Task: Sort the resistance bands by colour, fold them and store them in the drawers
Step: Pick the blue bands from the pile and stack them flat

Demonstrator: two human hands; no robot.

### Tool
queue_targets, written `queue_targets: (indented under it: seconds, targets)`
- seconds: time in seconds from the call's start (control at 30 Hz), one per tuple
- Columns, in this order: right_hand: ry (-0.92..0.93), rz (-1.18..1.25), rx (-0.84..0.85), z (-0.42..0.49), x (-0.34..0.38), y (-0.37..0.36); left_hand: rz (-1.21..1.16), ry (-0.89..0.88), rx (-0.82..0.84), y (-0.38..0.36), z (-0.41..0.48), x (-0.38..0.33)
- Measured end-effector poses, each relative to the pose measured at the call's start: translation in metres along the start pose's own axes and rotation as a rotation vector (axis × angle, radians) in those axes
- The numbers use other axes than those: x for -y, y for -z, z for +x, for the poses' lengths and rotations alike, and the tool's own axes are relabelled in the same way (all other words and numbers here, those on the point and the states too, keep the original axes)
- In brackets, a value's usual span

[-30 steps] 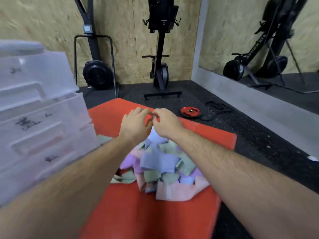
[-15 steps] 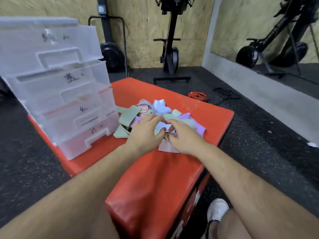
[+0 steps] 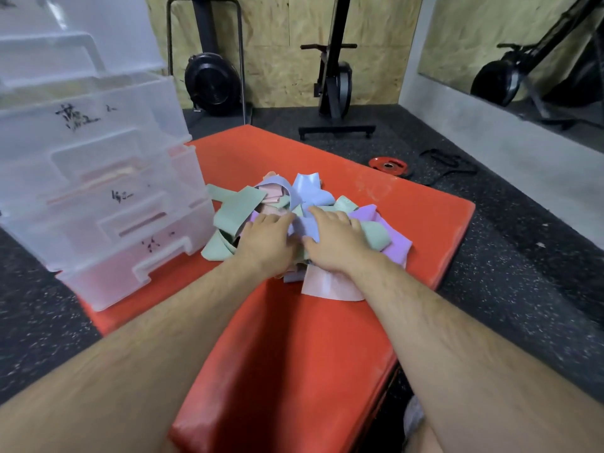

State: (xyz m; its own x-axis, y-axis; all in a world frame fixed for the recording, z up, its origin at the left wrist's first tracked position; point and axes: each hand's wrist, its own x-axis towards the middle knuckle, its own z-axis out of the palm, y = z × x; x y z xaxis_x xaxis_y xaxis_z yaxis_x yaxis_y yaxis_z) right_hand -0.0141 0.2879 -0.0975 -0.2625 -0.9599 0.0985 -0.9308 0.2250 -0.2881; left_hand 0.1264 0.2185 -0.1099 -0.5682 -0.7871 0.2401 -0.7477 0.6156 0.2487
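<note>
**What the view keeps back**

The drawer unit runs off the left and top edges, and the marker labels on its fronts are too smeared to read. Both hands cover the middle of the band pile. The left hand has its fingertips sunk among the bands, so a grip cannot be told. The right hand hides whatever lies under its palm. A pale shoe is blurred and half hidden behind the right forearm.

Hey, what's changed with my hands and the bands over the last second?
Both hands came down from a raised pinch above the pile of pastel rubber resistance bands. The right hand now lies flat on it; the left hand rests beside it, its grip unclear. The pile, red mat and clear plastic drawer unit stayed put.
</note>
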Motion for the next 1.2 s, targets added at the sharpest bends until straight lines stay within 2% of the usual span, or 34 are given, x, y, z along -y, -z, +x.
queue_targets:
  seconds: [0.07,0.2,0.3,0.53,0.73,0.9,1.0,1.2]
  targets:
    - [-0.029,-0.007,0.013,0.003,-0.001,-0.007,-0.033,0.026,-0.008,-0.002,0.000,0.003]
    - [0.015,0.041,-0.136,0.007,0.007,-0.007,-0.233,0.012,-0.121,0.005,-0.001,0.004]
    - [0.060,0.095,-0.160,0.005,0.011,0.000,-0.443,0.001,-0.059,0.011,-0.005,0.001]
    - [0.125,0.260,-0.149,-0.006,0.000,0.013,-0.430,0.004,-0.087,0.030,-0.009,0.005]
    - [0.226,0.409,-0.208,-0.015,0.006,0.027,-0.604,-0.030,-0.153,0.058,-0.025,-0.006]
    - [0.181,0.548,-0.243,-0.019,0.012,0.032,-0.742,0.006,-0.243,0.069,-0.031,-0.006]
    - [0.219,0.527,-0.282,-0.021,0.013,0.038,-0.710,0.008,-0.285,0.070,-0.031,0.002]
    - [0.268,0.441,-0.252,-0.023,0.015,0.041,-0.574,-0.055,-0.233,0.073,-0.033,0.014]
